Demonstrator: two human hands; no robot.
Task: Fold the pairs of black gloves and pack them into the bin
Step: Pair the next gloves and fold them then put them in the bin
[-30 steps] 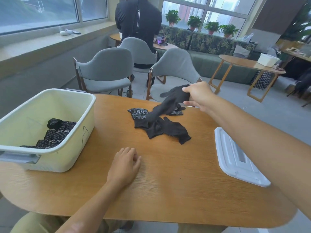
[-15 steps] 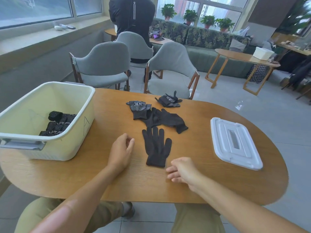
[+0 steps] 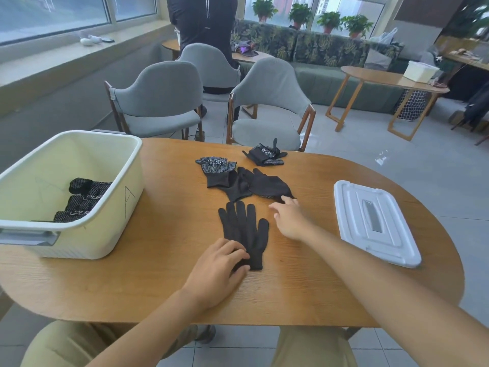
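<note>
1. A single black knit glove (image 3: 244, 229) lies flat on the oval wooden table (image 3: 169, 284), palm down, its fingers pointing away from the person and its cuff toward the near edge.
2. The left hand (image 3: 218, 271) rests on the cuff end of this flat glove with its fingers laid loosely over the fabric; the hand is relaxed and clasps nothing.
3. The right hand (image 3: 291, 221) is just right of the flat glove, fingers spread and extended, released and empty. Its fingertips are at the near edge of a loose heap of black gloves (image 3: 254, 185); whether they touch it cannot be told.
4. That heap lies beyond the flat glove, toward the table's middle. One glove in it shows white dots and a white logo (image 3: 215, 165).
5. A folded black glove bundle with white dotted print (image 3: 266, 156) lies apart near the far edge of the table.
6. The cream plastic bin (image 3: 105, 226) stands on the left of the table, marked with a hand-drawn "A" on its side. Folded dotted black gloves (image 3: 84, 200) lie inside it on the bottom.
7. The white rectangular plastic lid (image 3: 370, 223) lies flat on the right of the table, well apart from the bin.
8. Beyond the table stand grey upholstered chairs (image 3: 158, 99).
</note>
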